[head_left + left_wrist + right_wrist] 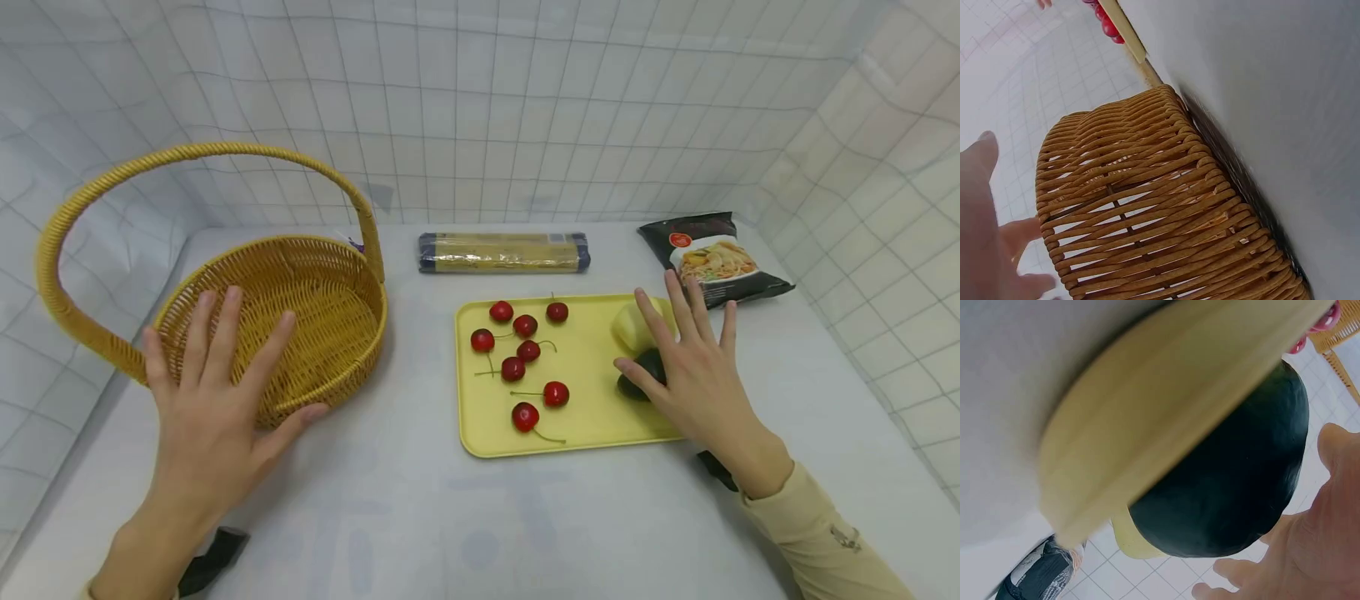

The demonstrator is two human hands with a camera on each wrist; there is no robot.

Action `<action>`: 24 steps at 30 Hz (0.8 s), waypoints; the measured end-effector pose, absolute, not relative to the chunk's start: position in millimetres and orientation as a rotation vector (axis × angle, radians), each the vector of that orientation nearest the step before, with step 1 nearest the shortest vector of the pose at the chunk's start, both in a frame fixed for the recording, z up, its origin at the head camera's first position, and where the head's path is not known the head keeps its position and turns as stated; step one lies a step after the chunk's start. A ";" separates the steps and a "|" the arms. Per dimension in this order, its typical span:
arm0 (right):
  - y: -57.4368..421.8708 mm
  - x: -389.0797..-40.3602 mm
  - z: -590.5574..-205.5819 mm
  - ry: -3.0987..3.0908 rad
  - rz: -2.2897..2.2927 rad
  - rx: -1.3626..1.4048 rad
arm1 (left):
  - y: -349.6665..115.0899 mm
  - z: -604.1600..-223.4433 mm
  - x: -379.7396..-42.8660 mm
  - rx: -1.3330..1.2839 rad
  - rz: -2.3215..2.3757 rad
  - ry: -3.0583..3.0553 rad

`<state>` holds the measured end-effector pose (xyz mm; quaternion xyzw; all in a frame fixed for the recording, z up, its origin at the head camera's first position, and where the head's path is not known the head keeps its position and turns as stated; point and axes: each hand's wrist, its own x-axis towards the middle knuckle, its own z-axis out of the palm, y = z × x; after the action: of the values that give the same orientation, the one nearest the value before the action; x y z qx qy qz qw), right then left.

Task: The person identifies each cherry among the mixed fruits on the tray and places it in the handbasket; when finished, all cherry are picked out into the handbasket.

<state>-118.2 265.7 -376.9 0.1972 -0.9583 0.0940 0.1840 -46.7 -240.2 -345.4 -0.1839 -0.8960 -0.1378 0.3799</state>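
Observation:
My left hand (210,408) is spread over the near side of a yellow wicker basket (330,317) with a tall arched handle. The left wrist view shows the basket's woven wall (1141,206) beside the fingers. On the right, my right hand (701,375) hovers with fingers spread above the right end of a yellow tray (592,425). Partly hidden under it are a dark green rounded item (1229,469) and a pale yellow-green item (632,327). Several red cherries (527,351) with stems lie on the tray's left half. Neither hand holds anything.
A long clear-wrapped package (504,252) with dark ends lies behind the tray. At the back right sits a black food packet (716,258) with noodles pictured on it. White grid-patterned cloth walls (495,108) enclose the white table (420,517) at the back and sides.

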 end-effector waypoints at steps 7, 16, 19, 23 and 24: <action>265.5 -117.9 -377.0 -2.700 0.268 0.571 | -227.8 -337.8 -55.3 -0.353 -0.524 -1.874; 266.1 -118.2 -379.3 -2.695 0.281 0.601 | -264.1 -339.3 -67.2 -0.148 -0.659 -1.624; 265.9 -118.2 -379.4 -2.695 0.288 0.606 | -272.9 -338.6 -65.9 -0.097 -0.741 -1.658; 264.7 -119.0 -378.6 -2.699 0.317 0.613 | -276.9 -334.2 -59.9 -0.046 -0.900 -1.743; 264.3 -119.1 -377.4 -2.695 0.334 0.614 | -276.1 -333.0 -58.5 -0.036 -0.952 -1.767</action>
<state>-119.1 264.3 -377.4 0.2169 -0.9526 0.1179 0.1776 -58.5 -276.1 -333.0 -0.0151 -0.7424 -0.3999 0.5373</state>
